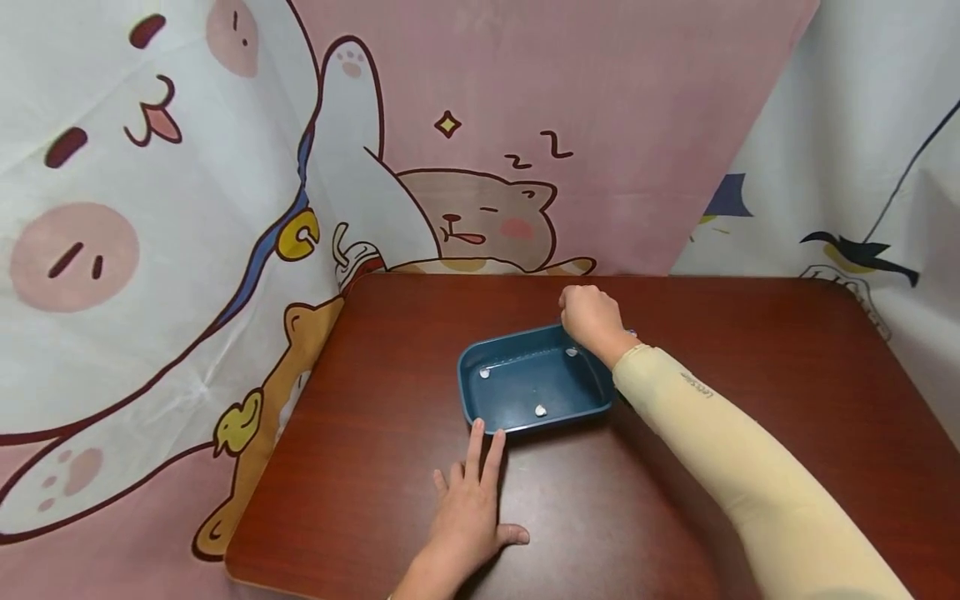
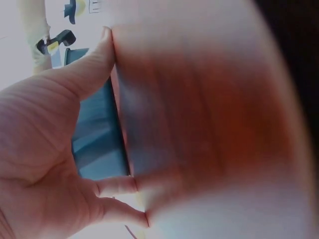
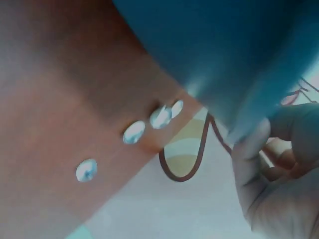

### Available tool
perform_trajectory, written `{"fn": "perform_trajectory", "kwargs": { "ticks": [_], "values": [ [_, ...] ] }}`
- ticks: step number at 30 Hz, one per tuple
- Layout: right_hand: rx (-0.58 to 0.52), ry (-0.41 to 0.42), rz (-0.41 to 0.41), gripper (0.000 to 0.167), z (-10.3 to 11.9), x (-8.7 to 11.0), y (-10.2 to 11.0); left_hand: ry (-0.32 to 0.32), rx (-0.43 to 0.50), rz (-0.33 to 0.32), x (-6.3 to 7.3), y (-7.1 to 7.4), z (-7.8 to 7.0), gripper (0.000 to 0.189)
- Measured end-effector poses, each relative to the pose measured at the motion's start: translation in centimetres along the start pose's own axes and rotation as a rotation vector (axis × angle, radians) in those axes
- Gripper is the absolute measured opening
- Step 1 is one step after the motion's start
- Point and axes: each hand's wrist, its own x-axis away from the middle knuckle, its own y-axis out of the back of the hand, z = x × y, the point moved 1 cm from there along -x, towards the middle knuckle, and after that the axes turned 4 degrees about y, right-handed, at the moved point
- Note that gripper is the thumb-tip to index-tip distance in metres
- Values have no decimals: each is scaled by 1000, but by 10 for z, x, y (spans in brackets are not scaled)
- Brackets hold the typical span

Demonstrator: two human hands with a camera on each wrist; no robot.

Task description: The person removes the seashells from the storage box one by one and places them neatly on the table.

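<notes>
A blue tray (image 1: pixel 536 385) lies on the table, with three small shiny gem-like pieces inside, one of them a white piece (image 1: pixel 541 411) by the near wall. My right hand (image 1: pixel 592 318) is at its far right corner, fingers curled; thumb and finger appear to pinch the rim, though the fingertips are partly hidden. In the right wrist view, this right hand (image 3: pixel 279 174) meets the edge of the tray (image 3: pixel 199 55). Several clear gems (image 3: pixel 134 132) lie on the table beside it. My left hand (image 1: pixel 468 508) lies spread on the table, two straight fingertips at the tray's near left corner.
The reddish-brown wooden table (image 1: pixel 375 467) ends at the back against a cartoon-printed cloth (image 1: pixel 600 125). Cloth also hangs along the left and right sides. A cream sleeve (image 1: pixel 720 450) covers the right forearm. A small black device (image 2: pixel 62 39) is on the right wrist.
</notes>
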Motion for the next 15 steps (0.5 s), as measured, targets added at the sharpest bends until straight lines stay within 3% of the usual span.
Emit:
{"fn": "perform_trajectory", "kwargs": {
  "ticks": [5, 10, 15],
  "values": [
    [131, -72, 51, 11, -3, -19, -4, 5, 16, 4, 1, -1, -2, 141],
    [110, -167, 120, 20, -9, -26, -10, 0, 27, 17, 2, -2, -4, 142],
    [73, -153, 114, 20, -14, -30, -11, 1, 23, -2, 1, -1, -2, 143]
  ]
}}
